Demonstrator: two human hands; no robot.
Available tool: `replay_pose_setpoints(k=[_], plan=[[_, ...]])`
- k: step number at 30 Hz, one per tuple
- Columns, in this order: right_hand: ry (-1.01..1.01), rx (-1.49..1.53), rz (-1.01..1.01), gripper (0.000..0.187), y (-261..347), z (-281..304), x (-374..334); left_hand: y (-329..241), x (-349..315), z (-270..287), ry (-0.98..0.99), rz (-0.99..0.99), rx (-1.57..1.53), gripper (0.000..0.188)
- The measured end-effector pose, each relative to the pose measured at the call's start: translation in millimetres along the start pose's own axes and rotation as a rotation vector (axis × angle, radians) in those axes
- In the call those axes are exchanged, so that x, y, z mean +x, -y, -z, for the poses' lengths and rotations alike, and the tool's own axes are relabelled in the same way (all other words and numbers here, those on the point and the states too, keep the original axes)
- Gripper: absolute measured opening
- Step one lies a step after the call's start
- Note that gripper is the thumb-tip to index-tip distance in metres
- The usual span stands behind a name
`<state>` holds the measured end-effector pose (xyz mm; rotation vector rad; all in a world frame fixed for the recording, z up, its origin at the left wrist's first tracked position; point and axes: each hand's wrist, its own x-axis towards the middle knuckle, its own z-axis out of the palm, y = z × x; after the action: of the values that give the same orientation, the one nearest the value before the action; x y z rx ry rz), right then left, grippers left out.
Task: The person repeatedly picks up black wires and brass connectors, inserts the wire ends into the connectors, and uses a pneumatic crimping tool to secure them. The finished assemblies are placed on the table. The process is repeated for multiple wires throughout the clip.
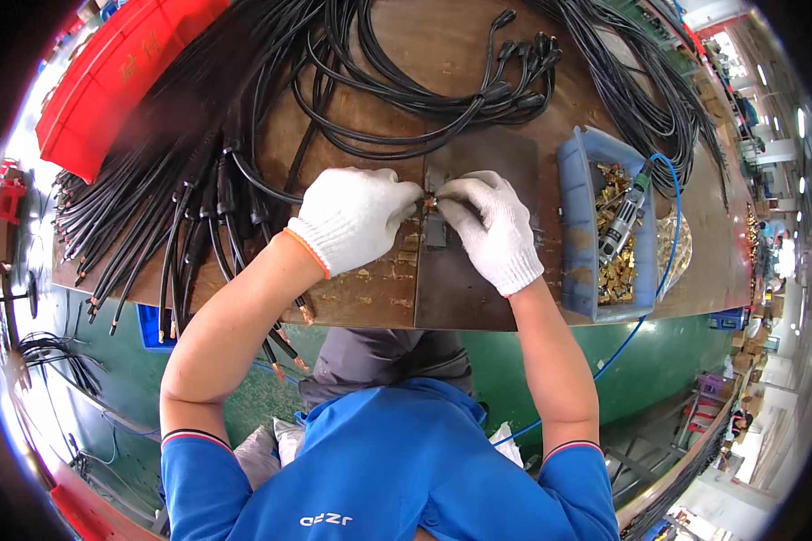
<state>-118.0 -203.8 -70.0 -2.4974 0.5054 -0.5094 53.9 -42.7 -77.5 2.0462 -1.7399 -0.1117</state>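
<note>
My left hand (356, 216), in a white knit glove with an orange cuff edge, is closed round a black cable (275, 190) that runs in from the bundle at its left. My right hand (492, 225), gloved in white too, has thumb and forefinger pinched on a small brass-coloured fitting (430, 202). The fingertips of both hands nearly meet there, over a dark metal plate (478, 298) on the brown workbench (379, 293). Fingers cover most of the fitting and the cable's end, so how they join cannot be seen.
Many black cables with bare copper ends (153, 212) lie at the left, beside a red bin (117, 90). Coiled cables (406, 113) with connectors lie beyond my hands. Right of them, a blue-grey tray (577, 243) holds brass parts and a pneumatic screwdriver (624, 216) with a blue hose (675, 216).
</note>
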Motion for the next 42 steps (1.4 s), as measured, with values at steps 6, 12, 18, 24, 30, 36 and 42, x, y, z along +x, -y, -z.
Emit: replay_pose_setpoints(k=[6,12,18,24,30,36,42], plan=[[0.051,0.110,-0.042,0.017,-1.9,1.9,6.5,5.1,-0.9,-9.8,-0.012,0.018,-0.053,0.024],[0.013,0.119,-0.078,0.015,1.7,-1.2,6.2,7.6,-0.2,-11.5,-0.019,0.035,-0.128,0.027],[0.015,0.120,-0.059,0.014,0.8,-2.0,7.4,8.5,0.8,-15.1,-0.045,0.043,-0.150,0.029],[0.013,0.119,-0.055,0.014,-0.3,-4.2,6.6,7.4,1.7,-18.2,-0.075,0.019,-0.134,0.024],[-0.017,0.056,0.009,0.015,-0.7,2.2,3.1,4.1,6.0,-16.1,-0.112,-0.027,-0.108,0.020],[-0.244,-0.291,-0.112,0.026,-11.8,84.7,-22.4,5.4,3.0,-15.3,-0.067,0.026,-0.116,0.020],[-0.188,-0.686,-0.671,0.073,-112.6,156.8,-45.8,3.6,6.1,-15.8,-0.073,-0.014,-0.108,0.019]])
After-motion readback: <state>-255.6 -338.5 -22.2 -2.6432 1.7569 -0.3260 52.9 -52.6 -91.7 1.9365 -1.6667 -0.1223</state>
